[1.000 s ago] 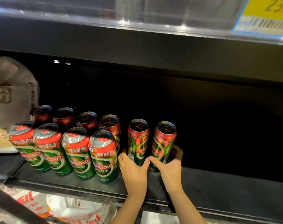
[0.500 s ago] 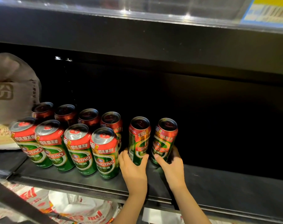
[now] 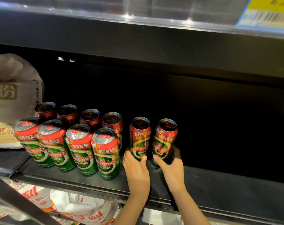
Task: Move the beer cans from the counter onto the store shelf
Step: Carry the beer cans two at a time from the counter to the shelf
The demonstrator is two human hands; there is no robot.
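On the black shelf (image 3: 227, 189) stand several red and green beer cans in two rows at the left; the nearest is the front-row can (image 3: 105, 153). To their right two more cans stand upright, deep on the shelf. My left hand (image 3: 136, 171) grips the base of the left can (image 3: 140, 138). My right hand (image 3: 172, 168) grips the base of the right can (image 3: 164, 140), its fingers curled round the can's far side.
A grey flour sack (image 3: 13, 95) sits at the far left of the shelf. Plastic-wrapped bags (image 3: 76, 207) lie on the level below. The upper shelf edge carries a yellow price tag (image 3: 267, 12). Bare shelf extends to the right of the cans.
Both hands with their two cans have slid a little deeper onto the shelf, and the cans stand more upright. The view has shifted slightly.
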